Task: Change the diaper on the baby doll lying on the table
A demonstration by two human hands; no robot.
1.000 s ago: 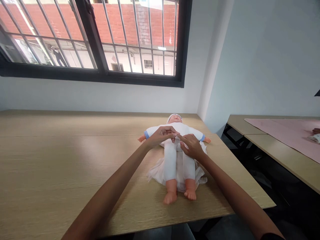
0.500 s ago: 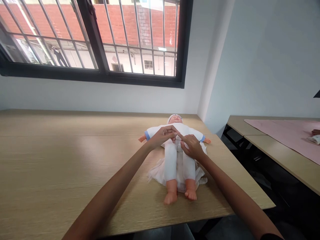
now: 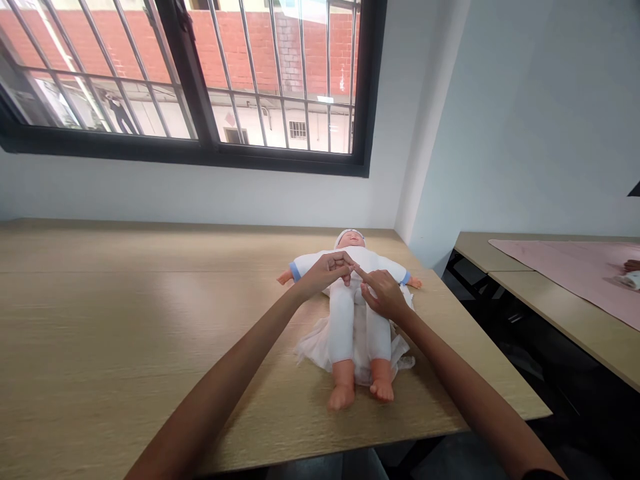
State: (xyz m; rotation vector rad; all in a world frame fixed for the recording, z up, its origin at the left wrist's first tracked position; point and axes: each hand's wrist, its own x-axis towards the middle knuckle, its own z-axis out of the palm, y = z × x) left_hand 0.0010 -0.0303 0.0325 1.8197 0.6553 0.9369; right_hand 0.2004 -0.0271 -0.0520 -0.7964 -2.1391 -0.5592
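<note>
A baby doll [image 3: 341, 333] in a white outfit with blue cuffs lies on its back, feet toward me and arms spread. Under its hips and legs is a thin white skirt-like cloth [image 3: 314, 345]. My left hand [image 3: 333, 268] is over the doll's belly, its fingers bent and closed near the thumb. From the other side my right hand [image 3: 384, 292] meets it, index finger stretched to the left fingertips and the other fingers curled. Whatever sits between the fingertips is too small to make out.
The doll lies on a wooden table [image 3: 150, 333] near its right edge. Beyond a gap at right stands another table with a pink cloth [image 3: 575, 267]. Another person's hand [image 3: 632, 265] shows there, beside a white item [image 3: 631, 280]. A barred window [image 3: 280, 157] is ahead.
</note>
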